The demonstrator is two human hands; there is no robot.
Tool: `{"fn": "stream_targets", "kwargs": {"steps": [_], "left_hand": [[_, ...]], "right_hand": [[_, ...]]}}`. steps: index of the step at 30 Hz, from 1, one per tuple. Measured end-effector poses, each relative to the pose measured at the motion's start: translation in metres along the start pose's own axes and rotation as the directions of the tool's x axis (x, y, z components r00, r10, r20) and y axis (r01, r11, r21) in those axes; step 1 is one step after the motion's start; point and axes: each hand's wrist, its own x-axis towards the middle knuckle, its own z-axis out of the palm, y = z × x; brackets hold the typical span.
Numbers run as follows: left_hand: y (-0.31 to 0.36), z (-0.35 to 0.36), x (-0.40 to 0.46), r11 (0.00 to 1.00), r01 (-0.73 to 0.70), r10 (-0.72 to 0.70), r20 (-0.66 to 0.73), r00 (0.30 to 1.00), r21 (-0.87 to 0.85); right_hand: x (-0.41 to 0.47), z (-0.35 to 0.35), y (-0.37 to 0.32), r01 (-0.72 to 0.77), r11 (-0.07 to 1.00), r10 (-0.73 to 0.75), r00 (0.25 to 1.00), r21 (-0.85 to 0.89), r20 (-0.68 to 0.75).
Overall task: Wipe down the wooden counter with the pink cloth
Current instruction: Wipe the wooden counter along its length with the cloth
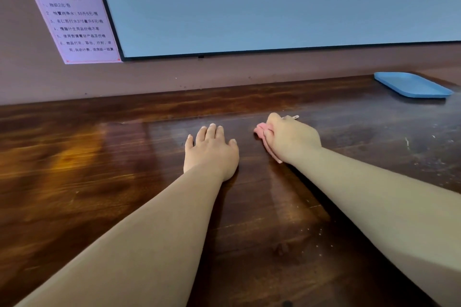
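Most of our crumpled pink cloth [265,137] is buried under our right hand [290,138], so we only see a bit poking out at the hand's 9 o'clock side plus a strip trailing along the wrist toward 6. The fingers are curled over it, gripping it and pressing it onto the dark glossy wooden counter [124,169], a little right of centre. Our left hand [212,151] lies flat just beside it at 9 o'clock, fingers straight and holding nothing, palm down on the wood.

The pink printed paper notice [72,12] on the wall up at 11 o'clock is too blurry to read properly. The big pale blue screen with a black frame [274,2] is cut off at the top and right.

The flat blue plastic tray [411,85] sits out at 2 o'clock near the back wall, well apart from both hands; we can't spot anything in it.

The counter runs off-frame at 9 and 3 o'clock, with open wood all round the hands. Pale specks dot the right side around 3 to 4 o'clock.
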Motion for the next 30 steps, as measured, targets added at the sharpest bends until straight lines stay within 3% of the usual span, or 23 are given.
{"fn": "stream_targets", "kwargs": {"steps": [3,6,8,14,16,19,21,25,27,30], "left_hand": [[0.000,0.001,0.000,1.000,0.000,0.000,0.003,1.000,-0.002],[-0.001,0.001,0.001,1.000,-0.004,0.004,-0.003,1.000,-0.001],[0.000,0.001,0.000,1.000,-0.006,0.006,-0.006,1.000,-0.004],[0.002,-0.002,-0.002,1.000,0.010,-0.010,-0.003,1.000,-0.010],[0.001,-0.002,-0.003,1.000,0.008,-0.008,-0.004,1.000,-0.012],[0.000,-0.001,-0.003,1.000,-0.009,0.009,-0.004,1.000,-0.012],[0.001,-0.001,-0.002,1.000,-0.001,0.001,-0.007,1.000,-0.017],[0.002,-0.004,-0.005,1.000,0.006,-0.006,0.001,1.000,-0.009],[0.003,-0.006,-0.005,1.000,0.005,-0.005,0.003,1.000,-0.015],[0.003,-0.007,-0.006,1.000,-0.004,0.004,0.005,1.000,-0.021]], "right_hand": [[0.003,-0.001,-0.017,-0.030,0.999,0.028,0.998,-0.037,-0.053],[-0.021,0.003,-0.022,0.177,0.981,-0.165,0.976,0.081,-0.140],[-0.030,0.003,-0.016,0.257,0.959,-0.247,0.965,0.120,-0.088],[-0.010,-0.006,-0.026,0.000,0.999,0.000,1.000,-0.047,0.002],[-0.019,-0.006,-0.034,0.064,0.996,-0.064,0.998,-0.062,0.000],[-0.038,-0.006,-0.029,0.186,0.976,-0.186,0.982,0.117,-0.015],[-0.034,-0.008,-0.025,0.166,0.984,-0.166,0.986,0.067,-0.005],[-0.017,-0.009,-0.035,-0.051,0.996,0.055,0.997,-0.070,0.057],[-0.017,-0.007,-0.039,-0.027,0.995,0.029,0.999,-0.095,0.024],[-0.027,0.001,-0.031,0.096,0.995,-0.096,0.995,0.004,0.008]]}}
